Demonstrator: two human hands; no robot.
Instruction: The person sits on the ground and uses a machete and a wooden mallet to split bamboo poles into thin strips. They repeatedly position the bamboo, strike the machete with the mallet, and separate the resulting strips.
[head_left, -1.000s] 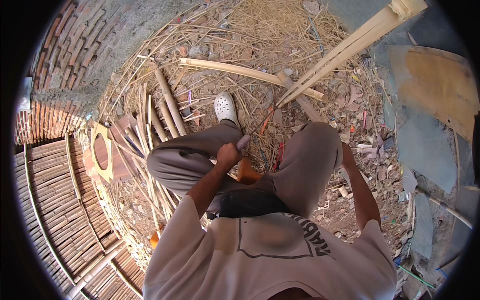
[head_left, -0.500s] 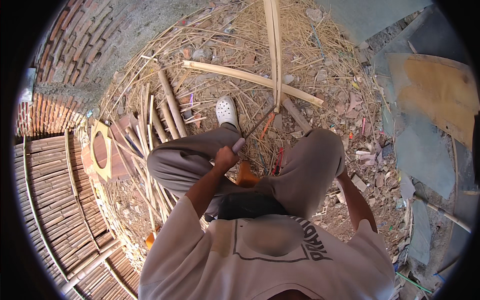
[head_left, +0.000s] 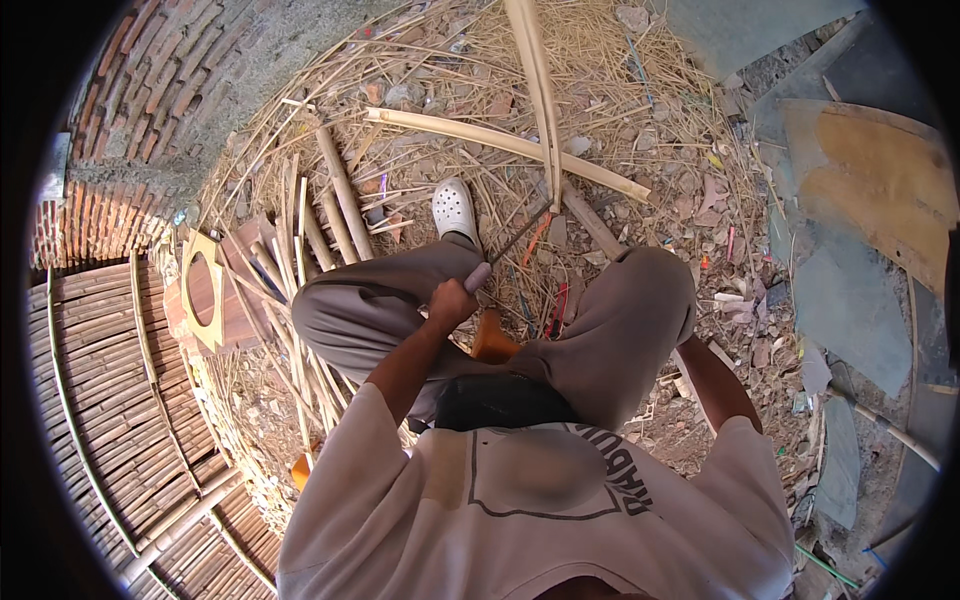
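Note:
My left hand is closed around the pale handle of a long-bladed knife. Its narrow dark blade slants up and away to the right, and its tip meets the lower end of a long split bamboo piece. That piece stretches from the top edge of the view down to a spot beyond my knees. Crossing behind it, a second split bamboo strip lies on the ground. My right forearm passes behind my right knee, which hides the right hand. A red-handled tool lies between my legs.
Bamboo poles and sticks lie to the left, beside a board with a round hole. Straw and rubble cover the ground. Broken sheets lie at right; a brick wall and bamboo slats border the left.
The far end of the long bamboo piece has swung left, while its lower end stays near the knife tip. My left hand keeps its grip, nearly still.

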